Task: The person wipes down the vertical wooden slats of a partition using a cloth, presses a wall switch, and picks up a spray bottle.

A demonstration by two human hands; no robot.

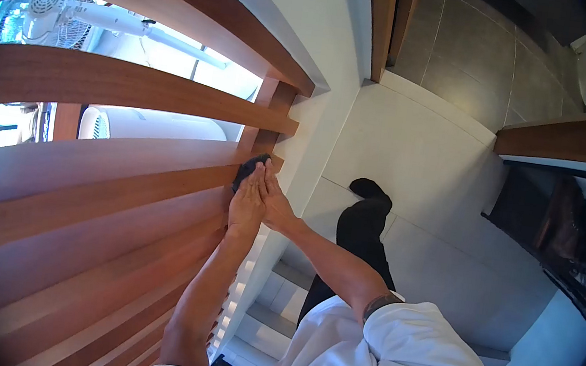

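Both hands are together at the lower end of a wooden slat in the middle of the view. A dark cloth [244,170] lies under my left hand [246,203], pressed against the reddish-brown slat [184,178]. My right hand [273,197] rests beside and partly against my left hand, its fingertips at the edge of the cloth. The fingers of both hands are extended and held close together. How much of the cloth lies beneath the palms is hidden.
More wooden slats [129,86] run across the left, with a white fan [54,11] and a white rounded object [161,128] behind them. Steps [269,315] descend below. A black-framed rack [559,223] stands right of the tiled floor [415,139].
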